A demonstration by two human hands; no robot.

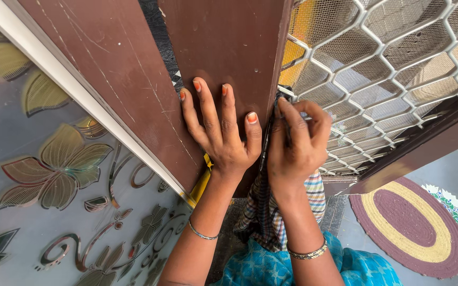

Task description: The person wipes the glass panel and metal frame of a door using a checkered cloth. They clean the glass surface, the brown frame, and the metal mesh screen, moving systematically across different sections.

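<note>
cloth: checked rag (267,209), lower centre of frame, bunched in my right hand (295,145) against the door edge
left hand (221,132): flat, open on the brown door (229,47)
risk: door swings, probably pinching my fingers

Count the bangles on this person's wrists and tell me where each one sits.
2. One thin silver bangle circles the left wrist, below the left hand pressed flat on the brown door. One wider patterned bangle circles the right wrist. None seem hidden.

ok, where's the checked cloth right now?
Head view, centre-right: the checked cloth is bunched in the right hand against the brown door's edge, hanging down between both forearms, beside the metal grille.
</note>
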